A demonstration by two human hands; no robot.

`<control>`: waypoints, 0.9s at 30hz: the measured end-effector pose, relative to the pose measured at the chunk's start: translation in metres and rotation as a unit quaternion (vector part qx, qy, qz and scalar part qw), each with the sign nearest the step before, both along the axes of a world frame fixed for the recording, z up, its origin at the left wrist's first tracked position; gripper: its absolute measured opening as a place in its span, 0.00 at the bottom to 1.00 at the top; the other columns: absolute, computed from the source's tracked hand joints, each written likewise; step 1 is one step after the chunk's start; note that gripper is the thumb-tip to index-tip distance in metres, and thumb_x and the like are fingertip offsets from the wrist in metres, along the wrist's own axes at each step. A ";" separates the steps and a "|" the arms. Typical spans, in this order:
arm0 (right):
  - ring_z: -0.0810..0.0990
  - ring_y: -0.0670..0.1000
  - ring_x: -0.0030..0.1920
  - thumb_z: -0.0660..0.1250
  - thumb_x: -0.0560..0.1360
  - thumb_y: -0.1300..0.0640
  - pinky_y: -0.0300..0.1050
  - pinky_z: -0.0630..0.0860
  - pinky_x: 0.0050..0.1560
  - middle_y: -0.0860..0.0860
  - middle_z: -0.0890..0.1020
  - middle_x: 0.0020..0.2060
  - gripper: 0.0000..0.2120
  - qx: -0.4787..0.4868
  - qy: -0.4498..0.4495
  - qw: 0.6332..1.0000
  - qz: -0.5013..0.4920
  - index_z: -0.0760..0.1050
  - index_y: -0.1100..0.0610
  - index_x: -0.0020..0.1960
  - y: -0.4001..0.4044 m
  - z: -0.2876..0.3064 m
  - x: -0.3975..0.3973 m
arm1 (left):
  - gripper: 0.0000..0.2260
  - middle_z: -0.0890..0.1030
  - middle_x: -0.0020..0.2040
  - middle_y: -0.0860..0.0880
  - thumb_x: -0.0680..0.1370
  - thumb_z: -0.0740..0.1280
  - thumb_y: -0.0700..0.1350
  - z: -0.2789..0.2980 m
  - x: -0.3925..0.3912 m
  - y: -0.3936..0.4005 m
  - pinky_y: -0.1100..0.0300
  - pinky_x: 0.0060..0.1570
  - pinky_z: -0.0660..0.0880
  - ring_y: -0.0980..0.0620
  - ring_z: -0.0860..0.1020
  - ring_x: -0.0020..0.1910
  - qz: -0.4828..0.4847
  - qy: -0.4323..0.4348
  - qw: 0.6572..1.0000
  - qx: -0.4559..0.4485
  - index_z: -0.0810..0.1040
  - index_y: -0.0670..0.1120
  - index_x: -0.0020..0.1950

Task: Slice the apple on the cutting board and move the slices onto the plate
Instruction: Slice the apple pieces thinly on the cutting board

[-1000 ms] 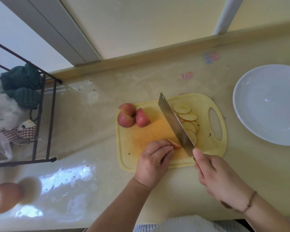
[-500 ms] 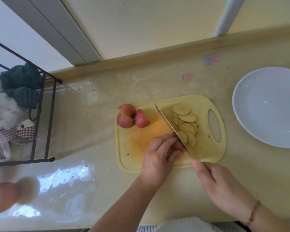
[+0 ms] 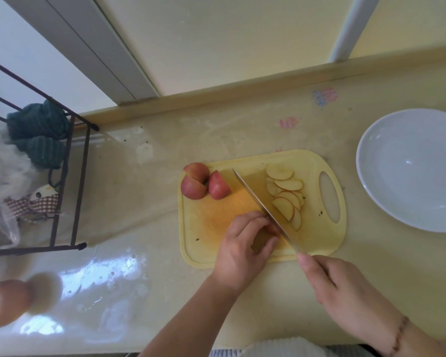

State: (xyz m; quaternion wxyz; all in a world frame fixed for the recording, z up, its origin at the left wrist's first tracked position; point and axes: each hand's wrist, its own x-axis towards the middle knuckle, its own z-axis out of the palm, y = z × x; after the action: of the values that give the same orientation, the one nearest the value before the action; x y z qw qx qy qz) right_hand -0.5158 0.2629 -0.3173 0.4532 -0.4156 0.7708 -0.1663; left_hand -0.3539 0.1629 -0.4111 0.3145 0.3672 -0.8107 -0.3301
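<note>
your right hand [image 3: 345, 289] has lowered the knife [image 3: 264, 206] beside the left hand's curled fingers [image 3: 252, 228] pinning the apple piece, so another slice is near.

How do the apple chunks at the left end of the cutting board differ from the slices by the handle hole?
The apple chunks are thick wedges showing mostly red skin; the apple slices are thin, lie flat and show pale flesh with only a red rim. The chunks stand close together in a cluster; the slices overlap in a fanned row. Both are on the yellow cutting board, and none are on the white plate yet.
</note>
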 end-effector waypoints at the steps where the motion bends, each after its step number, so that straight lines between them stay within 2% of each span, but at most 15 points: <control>1: 0.69 0.45 0.25 0.47 0.70 0.31 0.44 0.70 0.33 0.52 0.71 0.23 0.29 0.007 -0.002 1.000 -0.001 0.65 0.56 0.30 0.001 0.001 0.001 | 0.13 0.82 0.56 0.47 0.73 0.78 0.38 0.000 -0.001 0.000 0.60 0.60 0.76 0.51 0.79 0.56 0.002 0.002 1.000 -0.004 0.83 0.40 0.55; 5: 0.66 0.45 0.24 0.47 0.70 0.31 0.46 0.69 0.33 0.50 0.69 0.23 0.28 0.019 -0.036 0.999 0.000 0.64 0.55 0.30 0.001 -0.001 -0.002 | 0.09 0.82 0.56 0.47 0.75 0.76 0.40 0.000 -0.001 0.001 0.58 0.58 0.78 0.50 0.80 0.55 0.004 0.014 1.000 -0.008 0.83 0.40 0.54; 11: 0.68 0.44 0.25 0.43 0.71 0.28 0.48 0.72 0.35 0.51 0.70 0.24 0.32 0.019 -0.045 0.999 0.011 0.65 0.55 0.31 0.002 -0.002 0.006 | 0.11 0.83 0.55 0.47 0.74 0.79 0.40 -0.004 0.007 0.005 0.57 0.57 0.80 0.51 0.81 0.55 0.022 0.008 1.000 -0.004 0.85 0.39 0.54; 16: 0.64 0.45 0.25 0.42 0.66 0.24 0.45 0.66 0.31 0.49 0.67 0.23 0.37 -0.006 -0.036 0.999 0.000 0.63 0.59 0.33 0.004 0.005 0.003 | 0.09 0.82 0.53 0.47 0.75 0.76 0.43 -0.001 0.006 0.004 0.61 0.57 0.79 0.53 0.81 0.54 0.031 0.017 0.999 0.001 0.84 0.40 0.52; 20: 0.63 0.44 0.26 0.46 0.72 0.29 0.48 0.66 0.33 0.49 0.66 0.24 0.33 -0.011 -0.057 0.998 0.009 0.62 0.60 0.33 0.006 0.018 0.004 | 0.08 0.83 0.53 0.47 0.77 0.74 0.43 -0.001 0.008 0.005 0.59 0.56 0.80 0.51 0.81 0.53 0.029 0.016 0.999 -0.007 0.85 0.39 0.52; 23: 0.66 0.45 0.26 0.47 0.72 0.32 0.49 0.70 0.36 0.51 0.69 0.24 0.29 0.010 -0.045 0.999 0.018 0.63 0.57 0.32 0.005 0.023 0.005 | 0.09 0.83 0.52 0.46 0.78 0.73 0.44 0.000 0.007 0.005 0.59 0.55 0.80 0.51 0.81 0.52 0.034 0.027 0.999 -0.010 0.85 0.39 0.51; 27: 0.66 0.45 0.26 0.47 0.72 0.32 0.49 0.70 0.36 0.52 0.69 0.25 0.29 0.016 -0.038 0.999 0.018 0.63 0.57 0.31 0.005 0.023 0.006 | 0.09 0.82 0.53 0.47 0.78 0.72 0.45 0.001 0.005 0.005 0.61 0.56 0.79 0.52 0.81 0.53 0.032 0.020 0.999 -0.008 0.84 0.39 0.51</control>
State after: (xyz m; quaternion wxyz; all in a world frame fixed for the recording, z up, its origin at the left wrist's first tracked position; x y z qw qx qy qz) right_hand -0.5103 0.2683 -0.2941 0.4919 -0.4154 0.7480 -0.1612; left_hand -0.3487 0.1680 -0.4097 0.3444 0.3833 -0.7948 -0.3207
